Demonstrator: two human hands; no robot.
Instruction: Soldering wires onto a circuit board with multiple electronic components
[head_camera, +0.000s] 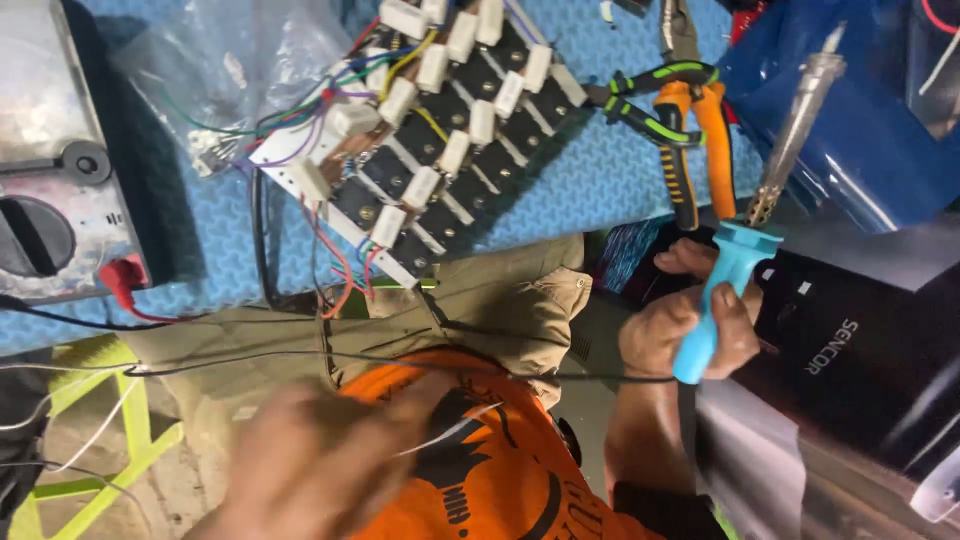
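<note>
Nearest the lens, at 7 o'clock, the left hand (310, 465) is motion-blurred above the orange shirt (500, 470); a thin solder wire (450, 432) juts from it, though whether the fingers are closed cannot be told. At 3 o'clock the right hand (690, 325) is fisted around the blue handle of a soldering iron (745, 235), tip raised toward 1 o'clock, well apart from the work. The battery pack (445, 130), cells bridged by white tabs and trailing coloured wires, lies on the blue surface (600, 170) at 12 o'clock. Judged from this, wiring is largely attached and soldering remains. Pliers (680, 125) rest beside the pack; a multimeter (50, 190) sits at 9 o'clock.
</note>
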